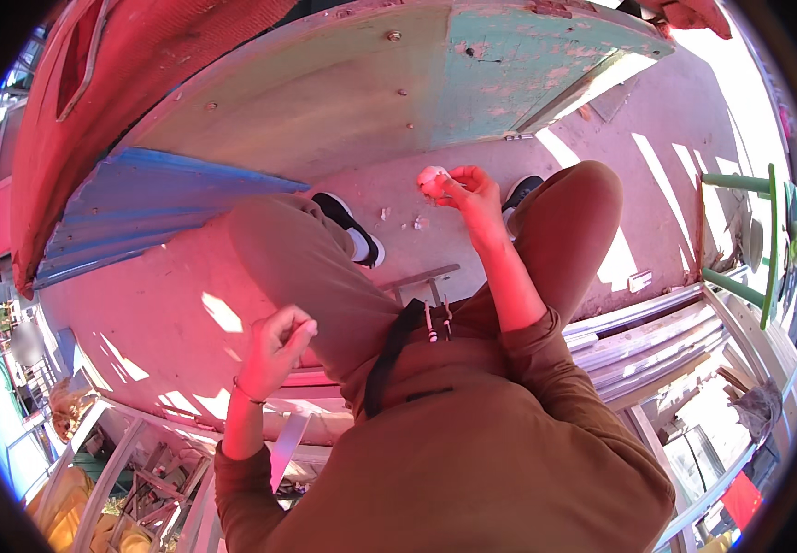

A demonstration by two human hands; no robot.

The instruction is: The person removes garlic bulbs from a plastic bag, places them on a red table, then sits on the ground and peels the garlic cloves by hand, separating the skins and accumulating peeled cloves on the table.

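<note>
Because the pale round piece (432, 181) appears small and perhaps fragile, I judge that this step of holding and working it asks for light pressure and a steady wrist. From where I operate, I would support it with the fingertips rather than squeeze it in the palm, and I would turn it a little at a time, so that its exposed side faces the free hand. It would also be wise to work low above the floor (389, 189), between the two feet, where some small pale fragments (419, 223) lie; if the piece slips, it then has not much to fall.

As for the grip, the right hand (477, 195) is closed on the piece, with thumb and fingers pinching its near right side, and the far left side is free. The piece is in the air, in front of the knees, just beyond the fingertips. The left hand (274, 355) is raised near the left thigh (297, 258), well apart from the piece; its fingers are curled inward, and I cannot tell whether something small is pinched between them.
</note>
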